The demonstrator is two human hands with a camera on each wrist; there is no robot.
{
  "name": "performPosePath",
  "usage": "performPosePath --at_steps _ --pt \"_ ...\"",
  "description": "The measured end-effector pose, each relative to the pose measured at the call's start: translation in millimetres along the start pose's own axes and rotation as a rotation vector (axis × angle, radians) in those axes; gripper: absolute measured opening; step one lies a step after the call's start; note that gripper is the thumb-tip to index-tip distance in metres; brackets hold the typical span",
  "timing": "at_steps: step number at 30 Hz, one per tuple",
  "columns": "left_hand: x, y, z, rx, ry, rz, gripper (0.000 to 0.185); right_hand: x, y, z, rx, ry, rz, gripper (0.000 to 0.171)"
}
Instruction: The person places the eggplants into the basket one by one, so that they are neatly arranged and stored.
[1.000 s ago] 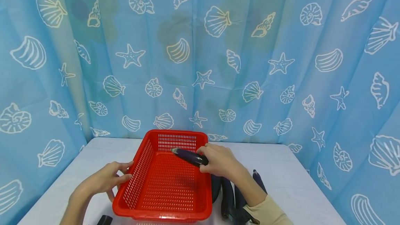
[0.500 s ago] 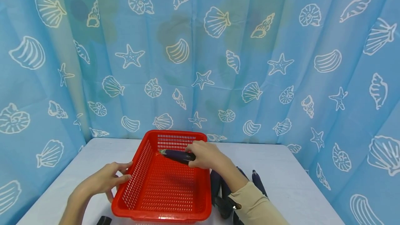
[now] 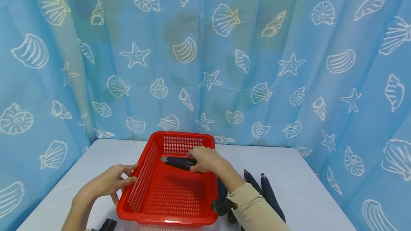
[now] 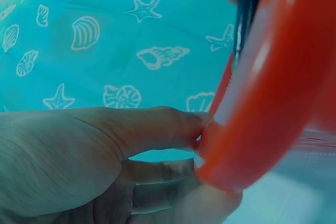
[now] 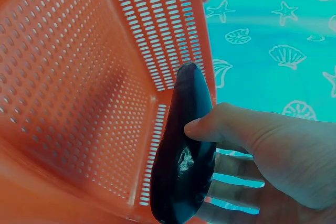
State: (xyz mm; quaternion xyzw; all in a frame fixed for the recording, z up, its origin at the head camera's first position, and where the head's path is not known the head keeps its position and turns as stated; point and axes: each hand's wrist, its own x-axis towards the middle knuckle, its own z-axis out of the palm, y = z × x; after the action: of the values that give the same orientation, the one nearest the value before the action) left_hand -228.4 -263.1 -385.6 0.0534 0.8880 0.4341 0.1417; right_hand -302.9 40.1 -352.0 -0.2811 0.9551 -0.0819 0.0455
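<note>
- Red plastic basket (image 3: 167,195) on the white table (image 3: 302,188): boxy, smooth thick rim, walls and floor full of little holes.
- Left hand (image 3: 107,184) gripping the basket's left rim, thumb on top, fingers curled under, seen close in the left wrist view (image 4: 105,156).
- Right hand (image 3: 205,159) holding a dark purple eggplant (image 3: 178,162), thumb on one side, fingers wrapped round the other.
- Eggplant long, smooth and shiny, rounded at the tip, low inside the basket near the far wall; clearer in the right wrist view (image 5: 184,166).
- More eggplants (image 3: 269,193) lying on the table just right of the basket, partly hidden behind the beige sleeve (image 3: 257,209).
- Small black thing (image 3: 107,225) at the bottom edge, cut off, too little showing to tell.
- Blue curtain (image 3: 289,45) with white shells and stars behind, soft and wrinkly.
</note>
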Motion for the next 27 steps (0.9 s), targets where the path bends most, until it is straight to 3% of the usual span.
performPosePath --at_steps 7,17,27 --pt "-4.2 -2.3 -3.2 0.021 -0.009 0.034 0.068 8 -3 12 0.022 -0.036 -0.003 0.036" --pt "3.8 5.2 2.2 0.046 -0.002 0.067 0.065 17 -4 1 -0.002 -0.114 0.029 0.039" --pt "-0.6 1.5 -0.4 0.070 0.012 0.043 0.065 34 -11 13 0.032 -0.184 0.023 0.036"
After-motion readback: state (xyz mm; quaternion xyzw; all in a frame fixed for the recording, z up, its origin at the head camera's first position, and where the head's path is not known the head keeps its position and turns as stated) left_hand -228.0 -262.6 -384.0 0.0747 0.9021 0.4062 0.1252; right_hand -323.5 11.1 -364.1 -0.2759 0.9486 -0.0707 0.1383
